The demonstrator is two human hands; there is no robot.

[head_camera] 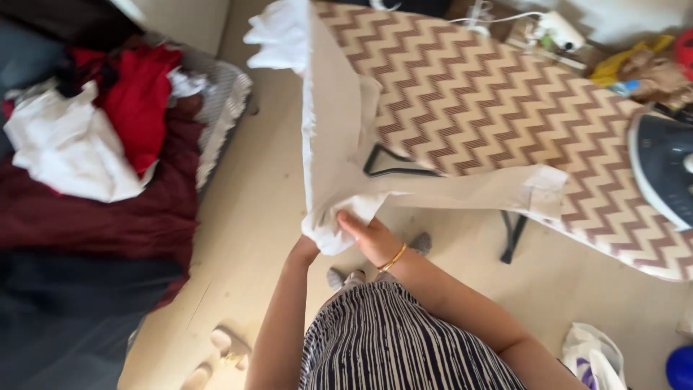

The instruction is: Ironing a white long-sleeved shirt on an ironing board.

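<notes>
Both hands are gripping the lower end of a white cotton garment [332, 144] that is hanging over the near edge of an ironing board with a brown-and-cream zigzag cover [476, 94]. The right hand [369, 237], wearing a thin gold bangle [393, 258], is closing its fingers [351, 224] on a bunched fold of the fabric. The left hand [310, 242] is mostly wrapped in the same bunch of cloth, so whether its fingers are spread or pressed together cannot be told. One part of the garment is stretching to the right along the board's edge, and another is running up toward the board's far end.

A dark blue iron [660, 173] is sitting on the right end of the board. To the left, a pile of white, red and maroon clothes [101, 144] is lying on a bed. A white plastic bag [593, 357] is lying on the pale floor [245, 217] at lower right, and a pair of light slippers [220, 354] is resting near the person's left side.
</notes>
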